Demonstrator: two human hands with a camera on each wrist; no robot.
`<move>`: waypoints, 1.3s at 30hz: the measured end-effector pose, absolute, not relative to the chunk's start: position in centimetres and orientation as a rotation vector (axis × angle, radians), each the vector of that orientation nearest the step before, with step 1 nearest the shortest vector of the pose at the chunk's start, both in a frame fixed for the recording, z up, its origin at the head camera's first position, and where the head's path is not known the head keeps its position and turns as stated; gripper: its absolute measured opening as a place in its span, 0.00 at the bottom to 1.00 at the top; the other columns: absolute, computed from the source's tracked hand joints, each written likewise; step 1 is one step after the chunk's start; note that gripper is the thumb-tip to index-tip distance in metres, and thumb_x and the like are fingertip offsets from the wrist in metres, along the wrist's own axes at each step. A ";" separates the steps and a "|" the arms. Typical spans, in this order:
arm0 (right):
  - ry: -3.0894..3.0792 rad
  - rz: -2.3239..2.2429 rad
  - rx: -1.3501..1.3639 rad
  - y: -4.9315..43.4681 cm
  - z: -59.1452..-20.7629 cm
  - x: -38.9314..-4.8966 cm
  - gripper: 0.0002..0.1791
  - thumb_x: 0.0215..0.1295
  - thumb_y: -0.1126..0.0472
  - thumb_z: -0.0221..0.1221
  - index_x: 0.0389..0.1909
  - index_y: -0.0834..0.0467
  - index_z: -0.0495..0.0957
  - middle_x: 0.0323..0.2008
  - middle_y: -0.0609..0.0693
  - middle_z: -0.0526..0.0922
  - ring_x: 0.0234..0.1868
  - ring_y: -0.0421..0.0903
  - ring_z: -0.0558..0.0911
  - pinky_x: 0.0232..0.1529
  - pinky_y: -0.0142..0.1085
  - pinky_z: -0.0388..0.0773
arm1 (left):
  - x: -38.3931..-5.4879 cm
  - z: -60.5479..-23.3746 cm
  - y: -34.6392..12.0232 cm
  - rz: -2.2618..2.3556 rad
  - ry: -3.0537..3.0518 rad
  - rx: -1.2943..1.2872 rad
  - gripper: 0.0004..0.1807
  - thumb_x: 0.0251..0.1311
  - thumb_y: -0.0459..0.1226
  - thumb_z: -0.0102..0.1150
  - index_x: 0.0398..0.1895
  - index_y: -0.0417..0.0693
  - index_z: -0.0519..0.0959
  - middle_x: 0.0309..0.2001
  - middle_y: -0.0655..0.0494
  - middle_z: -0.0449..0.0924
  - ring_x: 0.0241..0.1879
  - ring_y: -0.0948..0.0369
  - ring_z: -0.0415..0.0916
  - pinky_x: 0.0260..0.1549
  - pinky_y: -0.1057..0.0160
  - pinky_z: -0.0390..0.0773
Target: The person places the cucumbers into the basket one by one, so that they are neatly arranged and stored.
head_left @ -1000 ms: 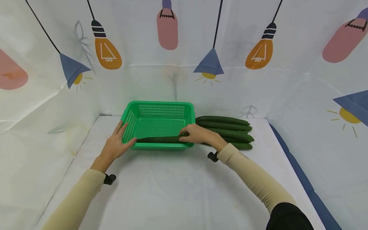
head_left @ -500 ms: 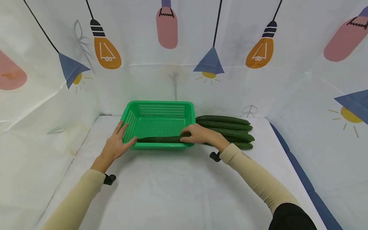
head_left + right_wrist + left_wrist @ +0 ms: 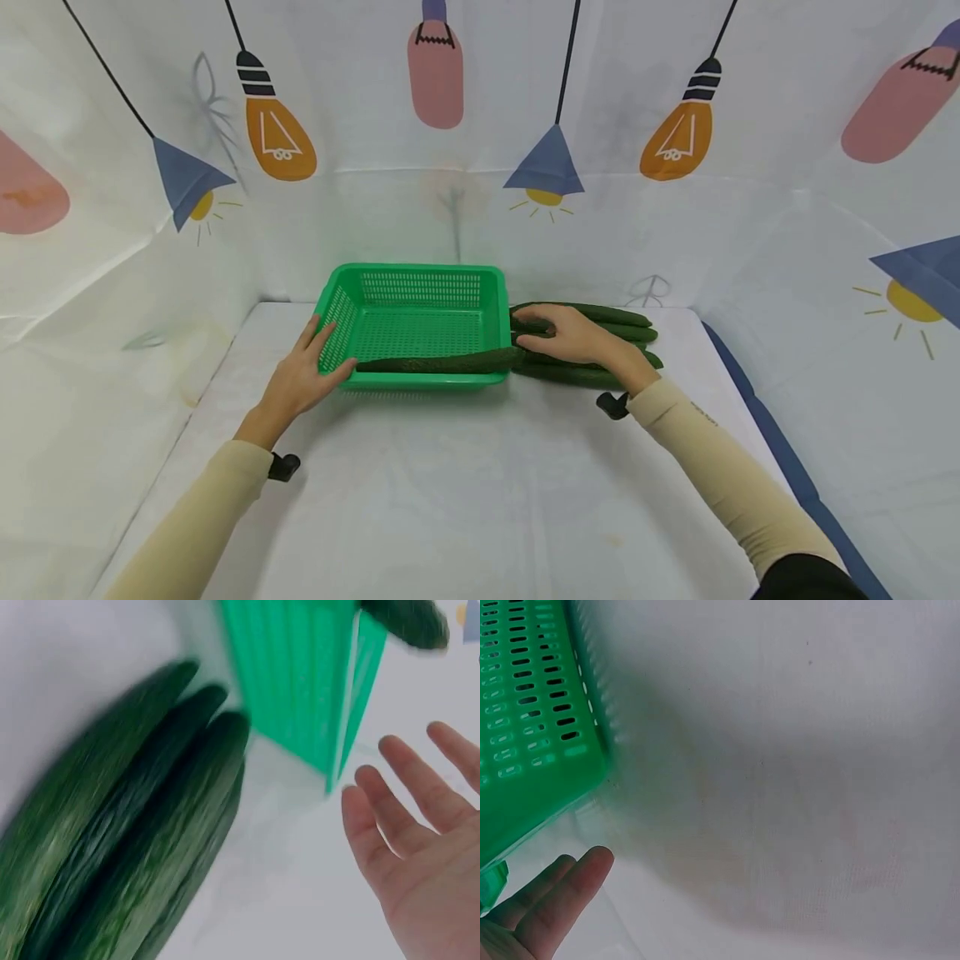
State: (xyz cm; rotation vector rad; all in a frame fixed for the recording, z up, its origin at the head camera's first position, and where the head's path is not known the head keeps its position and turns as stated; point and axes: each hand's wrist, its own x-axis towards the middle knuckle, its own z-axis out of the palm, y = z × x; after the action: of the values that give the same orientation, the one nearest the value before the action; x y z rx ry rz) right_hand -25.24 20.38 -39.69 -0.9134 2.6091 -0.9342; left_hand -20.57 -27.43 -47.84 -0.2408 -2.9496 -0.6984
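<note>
A green plastic basket [image 3: 420, 382] with slotted walls stands at the back of the white table. One cucumber [image 3: 442, 363] lies along its front side, its right end poking out over the right rim; that end [image 3: 411, 621] also shows in the right wrist view. My left hand [image 3: 296, 371] rests against the basket's left side, fingers straight, the thumb at the front left corner beside the cucumber's left end. Above several cucumbers [image 3: 112, 840] laid side by side to the right of the basket, my right hand [image 3: 566, 336] is spread with nothing in it.
A white cloth [image 3: 465, 212] printed with lamps and bulbs hangs behind the table and at both sides. A blue strip [image 3: 780, 450] runs along the table's right edge. Small black cameras are worn on both wrists.
My right hand has let go of the cucumber at the basket's front and moved right, over the row of cucumbers. The cucumber's right end now shows past the rim. My left hand has stayed put.
</note>
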 end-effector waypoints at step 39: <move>2.884 -0.748 -0.440 34.0 -48.4 -25.0 0.34 0.73 0.48 0.62 0.69 0.67 0.71 0.68 0.73 0.70 0.69 0.73 0.68 0.66 0.68 0.65 | -20.8 -47.8 -27.7 -0.690 -2.978 -0.240 0.48 0.70 0.64 0.49 0.84 0.50 0.50 0.85 0.45 0.36 0.57 0.25 0.74 0.49 0.25 0.73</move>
State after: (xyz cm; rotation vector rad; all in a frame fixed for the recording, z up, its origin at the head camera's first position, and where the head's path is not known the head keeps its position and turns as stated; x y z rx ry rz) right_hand -24.98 33.97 -48.41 -0.4404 2.8838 -0.7480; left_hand -20.77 -27.66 -47.79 -0.2397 -2.9776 -0.6902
